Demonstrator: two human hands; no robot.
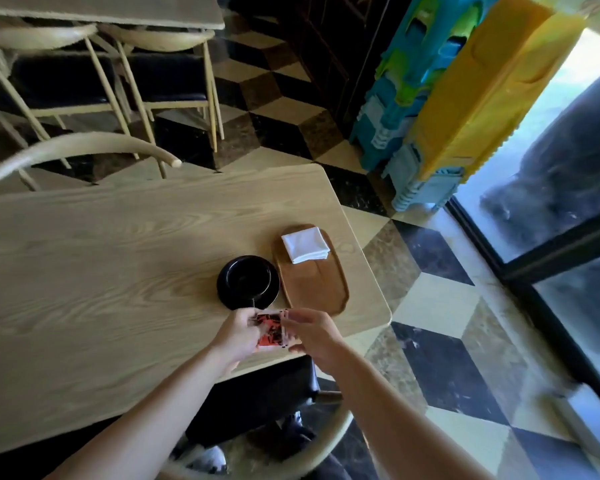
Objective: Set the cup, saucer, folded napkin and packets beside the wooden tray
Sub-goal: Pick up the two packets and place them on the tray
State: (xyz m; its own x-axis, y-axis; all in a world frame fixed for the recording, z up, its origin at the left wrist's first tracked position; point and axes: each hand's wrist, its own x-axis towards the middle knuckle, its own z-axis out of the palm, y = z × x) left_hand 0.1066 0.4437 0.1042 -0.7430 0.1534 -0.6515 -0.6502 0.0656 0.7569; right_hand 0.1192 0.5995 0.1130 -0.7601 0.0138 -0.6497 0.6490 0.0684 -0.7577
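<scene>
A black cup sits on a black saucer on the light wooden table, just left of the brown wooden tray. A folded white napkin lies on the far end of the tray. Near the table's front edge, both hands hold red and black packets between them. My left hand grips the packets from the left, and my right hand grips them from the right with its fingers over their top.
A black-seated chair stands below the table's front edge, under my arms. More chairs and another table stand at the back left. Stacked coloured plastic stools stand at the right, beside a glass door.
</scene>
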